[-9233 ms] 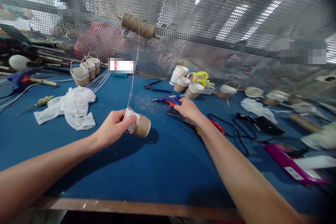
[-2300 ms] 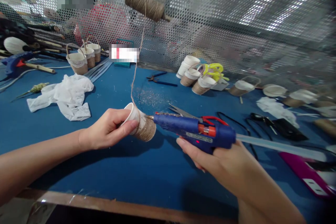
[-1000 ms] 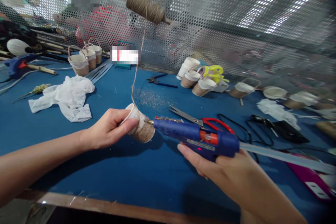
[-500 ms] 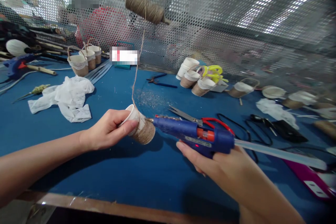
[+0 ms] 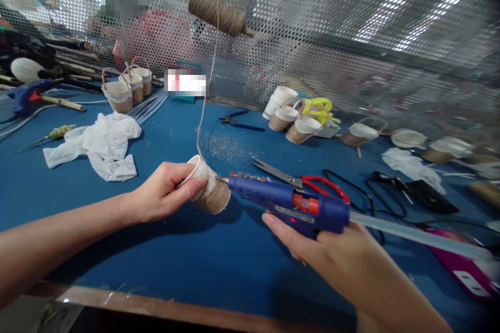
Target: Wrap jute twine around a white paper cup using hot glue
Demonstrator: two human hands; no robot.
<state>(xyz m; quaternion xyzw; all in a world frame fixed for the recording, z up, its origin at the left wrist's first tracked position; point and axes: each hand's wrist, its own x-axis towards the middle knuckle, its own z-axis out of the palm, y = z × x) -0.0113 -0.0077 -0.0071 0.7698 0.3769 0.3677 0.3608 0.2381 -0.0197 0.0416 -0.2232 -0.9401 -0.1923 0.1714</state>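
My left hand (image 5: 167, 190) grips a white paper cup (image 5: 199, 169) by its rim, thumb outside, the cup tilted over the table. Brown twine (image 5: 214, 199) is wound round the cup's lower part. From there a strand (image 5: 203, 112) runs up to a twine spool (image 5: 215, 10) hung on the perforated screen. Wrapped around the handle of a blue glue gun (image 5: 289, 200) is my right hand (image 5: 328, 250). The gun's metal nozzle is at the cup's side by the twine, and a clear glue stick (image 5: 414, 237) sticks out of its back.
Red-handled scissors (image 5: 281, 174) lie behind the glue gun, with pliers (image 5: 242, 120) further back. White lace (image 5: 97, 140) lies at left. Twine-wrapped cups (image 5: 119, 98) stand at back left, others (image 5: 300, 130) at back right. A second glue gun (image 5: 27, 96) rests far left.
Almost nothing differs. The back end of the glue gun and its glue stick has shifted very slightly; both hands keep their holds and the nozzle stays at the cup.
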